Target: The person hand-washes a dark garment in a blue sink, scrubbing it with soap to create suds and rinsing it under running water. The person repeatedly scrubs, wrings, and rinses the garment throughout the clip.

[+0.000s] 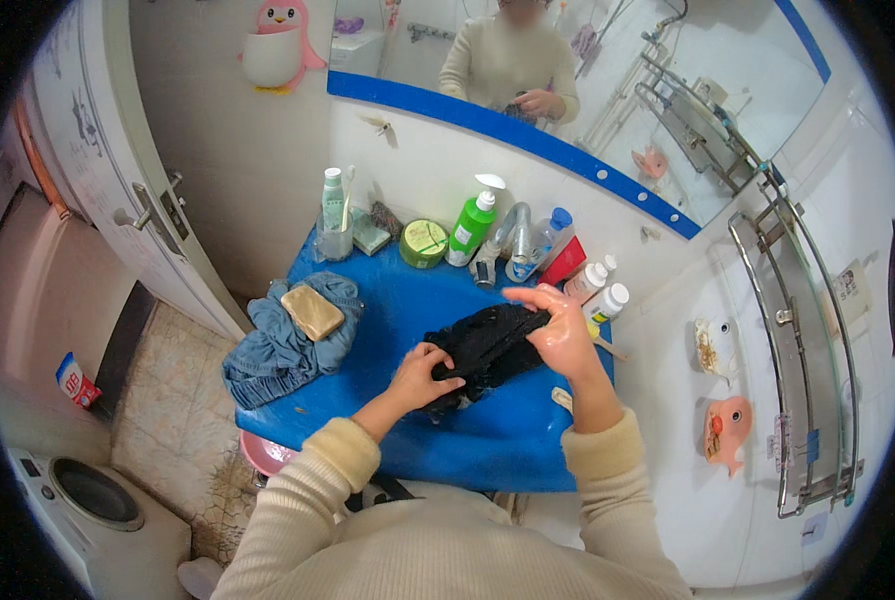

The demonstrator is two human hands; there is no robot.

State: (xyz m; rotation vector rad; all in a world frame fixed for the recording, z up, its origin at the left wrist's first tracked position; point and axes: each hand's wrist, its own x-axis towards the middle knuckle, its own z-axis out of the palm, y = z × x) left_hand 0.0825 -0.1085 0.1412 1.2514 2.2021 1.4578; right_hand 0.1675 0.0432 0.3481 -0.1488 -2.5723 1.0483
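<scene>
A wet-looking black cloth (485, 349) lies bunched over the blue washbasin counter (410, 300). My left hand (425, 379) grips its near left edge between thumb and fingers. At the cloth's right end is my right hand (560, 330), wet and shiny, with the cloth between thumb and fingers and the index finger stretched out to the left. Folded blue denim (290, 375) sits on the counter's left side. A tan bar of soap (312, 313) rests on top of the denim.
Along the back stand a cup (333, 244), a green jar (423, 244), a green pump bottle (471, 225), a metal faucet (518, 236) and several bottles. A brush (605, 341) lies right. Below left are a pink basin (263, 452) and a washing machine (102, 517). A metal-railed shelf (800, 330) juts from the right wall.
</scene>
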